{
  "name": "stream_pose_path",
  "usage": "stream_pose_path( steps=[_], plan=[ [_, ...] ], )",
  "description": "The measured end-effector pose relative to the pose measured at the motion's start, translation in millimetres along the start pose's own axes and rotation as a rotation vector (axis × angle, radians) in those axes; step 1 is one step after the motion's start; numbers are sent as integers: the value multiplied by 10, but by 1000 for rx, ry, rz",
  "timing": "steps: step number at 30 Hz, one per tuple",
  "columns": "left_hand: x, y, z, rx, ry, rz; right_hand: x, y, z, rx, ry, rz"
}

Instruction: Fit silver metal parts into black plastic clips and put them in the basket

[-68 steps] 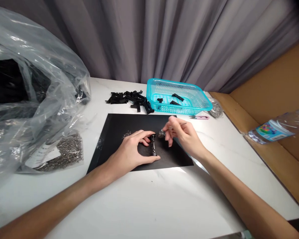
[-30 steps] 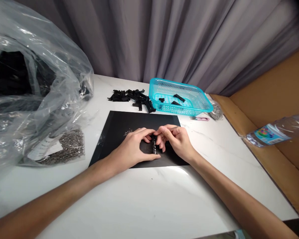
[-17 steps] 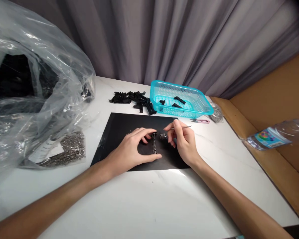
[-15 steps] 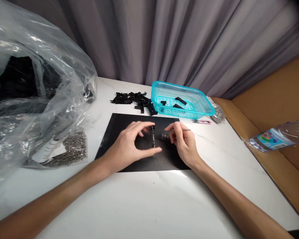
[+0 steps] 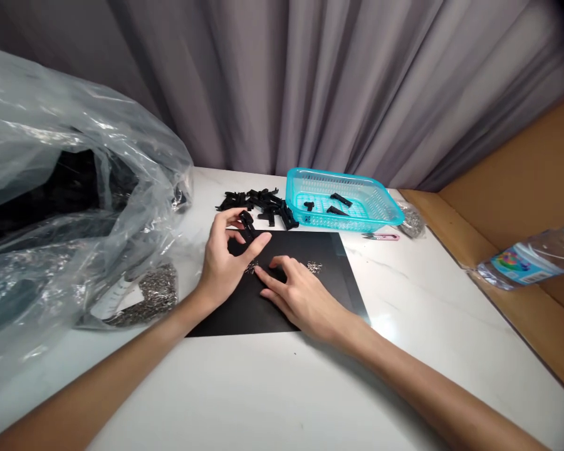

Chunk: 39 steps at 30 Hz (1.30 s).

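Observation:
My left hand (image 5: 225,263) is closed on a black plastic part (image 5: 247,225), held tilted between thumb and fingers above the black mat (image 5: 272,319). My right hand (image 5: 298,291) reaches low over the mat with its fingers apart, and I see nothing held in it. Its index fingertip is at the edge of a small pile of tiny metal pieces (image 5: 250,269). Another pile of tiny silvery pieces (image 5: 314,267) lies on the mat just beyond this hand. Whether the fingertip touches a piece is too small to tell.
Behind the mat lie a heap of black plastic parts (image 5: 266,203) and a turquoise basket (image 5: 390,213) holding several more. Pink-handled snips (image 5: 386,237) and a bag of metal pieces (image 5: 411,222) are at right, near a bottle (image 5: 517,263). Large plastic bags (image 5: 136,119) crowd the left.
My left hand has moved left and up with the black part, which is now tilted. My right hand has shifted left and opened; the thin metal tool it held no longer shows.

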State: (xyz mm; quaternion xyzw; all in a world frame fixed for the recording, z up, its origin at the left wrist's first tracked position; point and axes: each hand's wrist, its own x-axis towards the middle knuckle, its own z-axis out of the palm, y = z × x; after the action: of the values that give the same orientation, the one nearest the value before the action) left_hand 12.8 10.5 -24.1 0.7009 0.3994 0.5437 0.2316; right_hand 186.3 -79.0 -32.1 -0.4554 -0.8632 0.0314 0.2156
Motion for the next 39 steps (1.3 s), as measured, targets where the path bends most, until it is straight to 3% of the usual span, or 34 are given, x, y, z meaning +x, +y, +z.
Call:
stream_pose_path(
  steps=[4,8,14,21,30,35,39],
  plan=[
    [15,4,-5,-23,13,-52,-14,0,-2,20,26,-31],
    [20,-6,-8,-37,11,-86,-19,49,22,104,192,24],
    [-18,9,-16,9,-98,-36,-67,112,25,112,284,87],
    [-34,43,-24,37,-104,-52,-281,274,-106,266,195,100],
    [-38,18,-15,99,-134,-49,-233,213,-159,-65,-10,17],
    [-54,29,-17,158,-145,15,-230,290,-101,16,219,41],
    [-89,76,-40,279,-347,196,-220,357,-154,305,286,115]
  ],
)
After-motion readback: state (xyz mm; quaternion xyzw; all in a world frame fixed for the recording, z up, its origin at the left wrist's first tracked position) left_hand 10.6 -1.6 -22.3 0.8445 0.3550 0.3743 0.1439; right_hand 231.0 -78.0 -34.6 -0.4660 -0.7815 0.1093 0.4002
